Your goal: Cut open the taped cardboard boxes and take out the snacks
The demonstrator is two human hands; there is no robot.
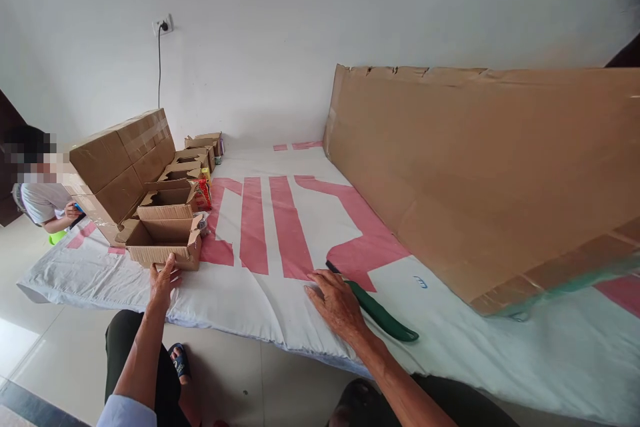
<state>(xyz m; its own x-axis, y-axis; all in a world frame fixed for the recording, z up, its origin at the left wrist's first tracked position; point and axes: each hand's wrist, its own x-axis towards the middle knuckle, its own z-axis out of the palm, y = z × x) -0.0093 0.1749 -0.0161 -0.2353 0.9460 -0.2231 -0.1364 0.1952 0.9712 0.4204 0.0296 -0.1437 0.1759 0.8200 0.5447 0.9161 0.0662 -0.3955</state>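
Note:
My left hand (pixel 163 279) is against the front side of the nearest small open cardboard box (pixel 163 256), fingertips touching its lower edge and fingers apart. My right hand (pixel 334 302) rests palm down on the cloth, fingers stretched and holding nothing. Right beside it lies a curved dark green tool (pixel 383 314) with a black end near my fingers; its exact kind is not clear. Behind the nearest box, several more open cardboard boxes stand in a row toward the wall, including a second box (pixel 167 204). A red packet (pixel 203 194) sits at that box's right side.
A long stack of taped cartons (pixel 120 160) stands left of the row. On the right, a large cardboard panel (pixel 475 174) leans across the cloth-covered table (pixel 240 307). A seated person (pixel 43 200) is at far left. A plugged-in cord (pixel 159 67) hangs down the wall.

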